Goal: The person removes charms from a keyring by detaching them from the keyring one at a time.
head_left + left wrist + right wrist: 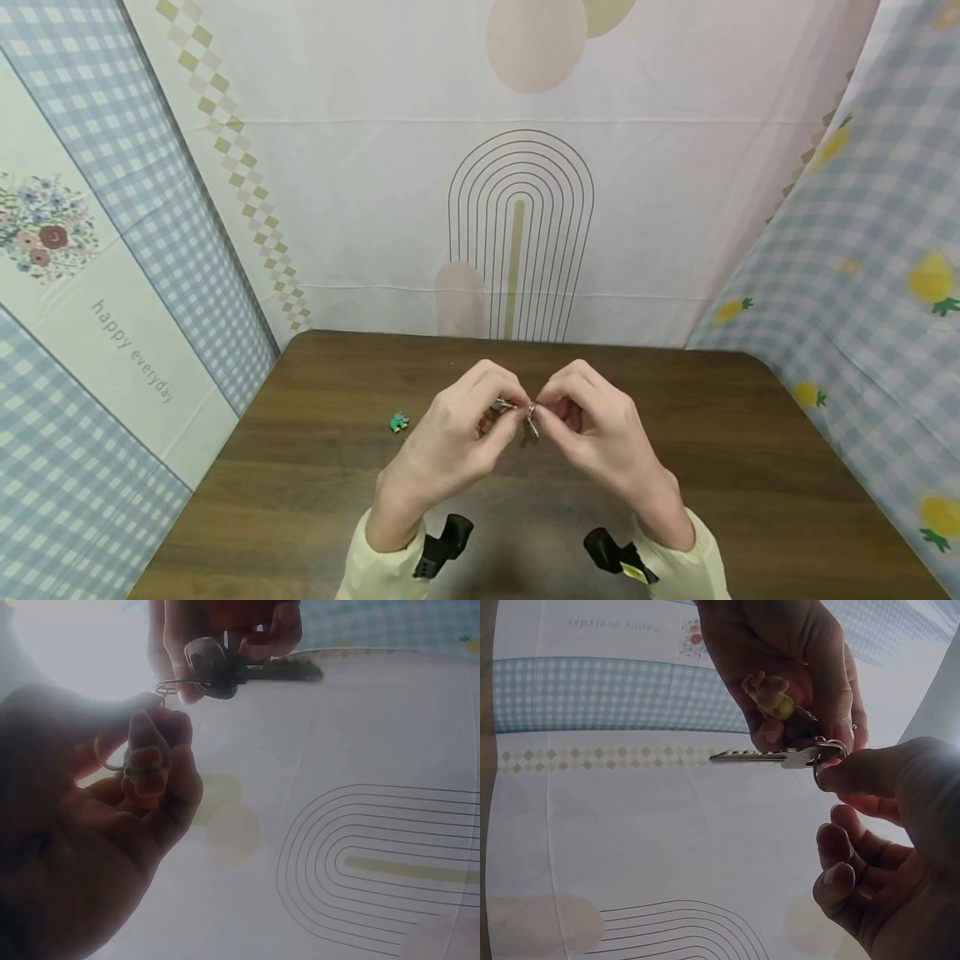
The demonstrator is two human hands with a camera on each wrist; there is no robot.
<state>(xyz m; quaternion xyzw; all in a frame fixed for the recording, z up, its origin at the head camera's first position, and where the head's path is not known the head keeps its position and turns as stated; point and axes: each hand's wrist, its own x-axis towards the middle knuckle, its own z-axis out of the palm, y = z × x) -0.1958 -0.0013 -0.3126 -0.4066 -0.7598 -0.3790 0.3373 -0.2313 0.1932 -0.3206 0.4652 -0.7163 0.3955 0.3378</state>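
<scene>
My left hand (453, 429) and right hand (603, 429) meet above the middle of the table. In the left wrist view, a small figurine keychain (146, 772) with a pale pointed top lies in the curled left fingers, its lower part orange. My right thumb and fingertips pinch a metal key ring (819, 778). A silver key (780, 757) hangs from that ring between the hands, its toothed blade sticking out. The left fingertips are close to the ring too; whether they touch it is hard to tell. Fingers partly hide the figurine in the head view.
A small green and teal trinket (399, 422) lies on the brown wooden table (322, 492), left of the left hand. Patterned cloths hang behind the table and on both sides. Each wrist wears a black camera mount (444, 546).
</scene>
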